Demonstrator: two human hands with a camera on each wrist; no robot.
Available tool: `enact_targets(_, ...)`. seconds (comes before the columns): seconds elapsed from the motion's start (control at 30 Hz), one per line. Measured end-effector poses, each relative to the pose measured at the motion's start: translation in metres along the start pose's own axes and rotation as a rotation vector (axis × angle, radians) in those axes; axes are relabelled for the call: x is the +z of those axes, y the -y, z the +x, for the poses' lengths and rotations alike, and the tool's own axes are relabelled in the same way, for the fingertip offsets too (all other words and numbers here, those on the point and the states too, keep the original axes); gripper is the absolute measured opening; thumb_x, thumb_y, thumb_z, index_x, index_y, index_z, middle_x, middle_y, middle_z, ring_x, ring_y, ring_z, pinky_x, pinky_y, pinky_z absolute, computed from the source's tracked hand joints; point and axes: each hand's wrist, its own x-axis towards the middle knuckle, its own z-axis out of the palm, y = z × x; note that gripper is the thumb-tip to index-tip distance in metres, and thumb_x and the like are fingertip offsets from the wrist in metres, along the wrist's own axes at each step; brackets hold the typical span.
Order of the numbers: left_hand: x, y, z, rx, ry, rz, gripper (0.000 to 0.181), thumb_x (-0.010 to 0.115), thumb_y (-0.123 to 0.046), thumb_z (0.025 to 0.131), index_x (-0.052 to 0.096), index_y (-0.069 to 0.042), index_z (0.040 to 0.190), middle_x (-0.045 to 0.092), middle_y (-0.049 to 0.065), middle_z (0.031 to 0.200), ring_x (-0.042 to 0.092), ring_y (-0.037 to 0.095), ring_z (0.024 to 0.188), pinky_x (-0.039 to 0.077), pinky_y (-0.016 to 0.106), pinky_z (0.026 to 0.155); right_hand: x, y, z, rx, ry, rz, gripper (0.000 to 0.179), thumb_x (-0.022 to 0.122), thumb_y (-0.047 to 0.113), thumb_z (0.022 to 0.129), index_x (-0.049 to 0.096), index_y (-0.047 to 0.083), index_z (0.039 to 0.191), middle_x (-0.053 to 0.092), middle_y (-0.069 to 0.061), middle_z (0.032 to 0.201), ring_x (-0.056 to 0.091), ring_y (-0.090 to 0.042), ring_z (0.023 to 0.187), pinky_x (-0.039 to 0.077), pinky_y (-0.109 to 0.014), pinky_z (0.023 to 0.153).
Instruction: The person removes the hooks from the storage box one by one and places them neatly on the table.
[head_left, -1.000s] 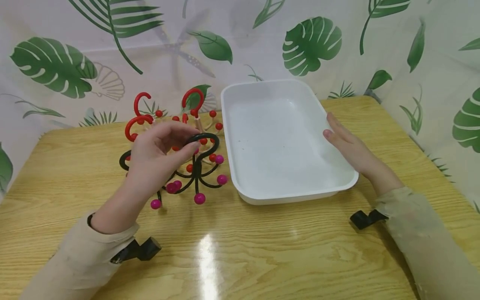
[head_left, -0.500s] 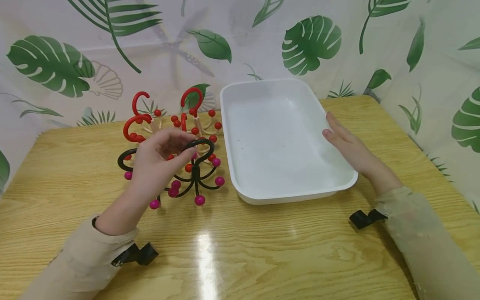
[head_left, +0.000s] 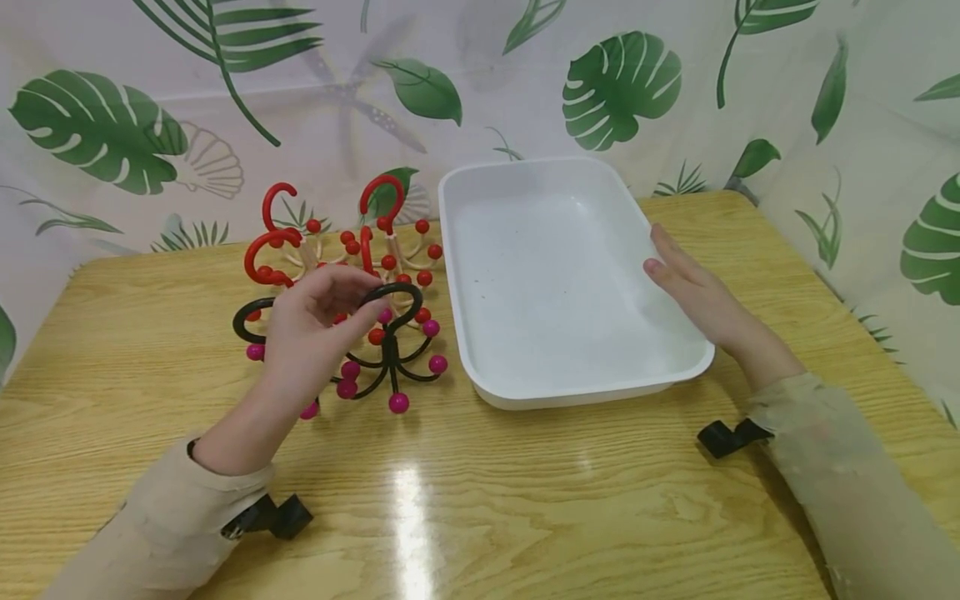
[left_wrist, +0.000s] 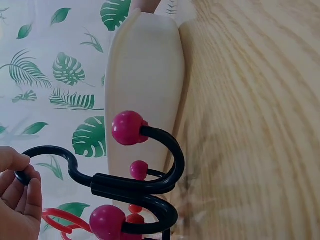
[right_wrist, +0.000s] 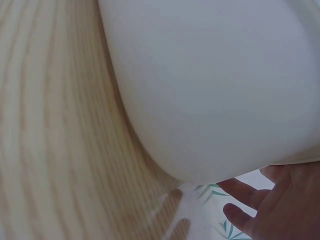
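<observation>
My left hand pinches the curved top of a black multi-prong hook hanger with magenta balls on its prong ends. In the left wrist view, the thumb and fingertips meet on the end of that black hook; whether its prongs bear on the table cannot be told. A second black hook stands partly hidden behind this hand. My right hand lies along the right side of a white tray, its fingers extended against the rim. In the right wrist view, those fingers show beyond the tray's wall.
Several hangers with red hooks and red balls crowd together behind the black ones, left of the tray. Everything stands on a wood-grain table, with a leaf-patterned cloth hanging behind it. The tray's left wall is close to the hangers.
The black hanger's top, with my left hand on it, has come slightly down and to the left. My right hand and the tray have stayed in place.
</observation>
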Motion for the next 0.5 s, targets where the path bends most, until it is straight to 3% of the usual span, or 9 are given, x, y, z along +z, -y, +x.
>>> enact_targets(0.2, -0.0026, 0.0016, -0.0033, -0.037, 0.024, 0.010, 0.021, 0.070, -0.010, 0.088, 0.064, -0.002, 0.106, 0.066, 0.008, 0.099, 0.063, 0.017, 0.088, 0.051, 0.022, 0.073, 0.0013, 0.0006, -0.0004, -0.010, -0.004, 0.003, 0.065, 0.032, 0.044, 0.102, 0.000, 0.021, 0.153, -0.008, 0.006, 0.158, -0.012, -0.017, 0.143, -0.006, -0.052, 0.113)
enact_targets(0.5, -0.0091, 0.0057, -0.0092, -0.030, 0.003, 0.025, 0.023, 0.070, -0.011, 0.087, 0.065, -0.001, 0.107, 0.066, 0.006, 0.100, 0.062, 0.017, 0.087, 0.052, 0.022, 0.072, 0.0006, 0.0003, 0.0005, -0.009, 0.001, 0.008, 0.065, 0.032, 0.043, 0.102, 0.000, 0.021, 0.153, -0.008, 0.006, 0.158, -0.012, -0.017, 0.143, -0.006, -0.052, 0.113)
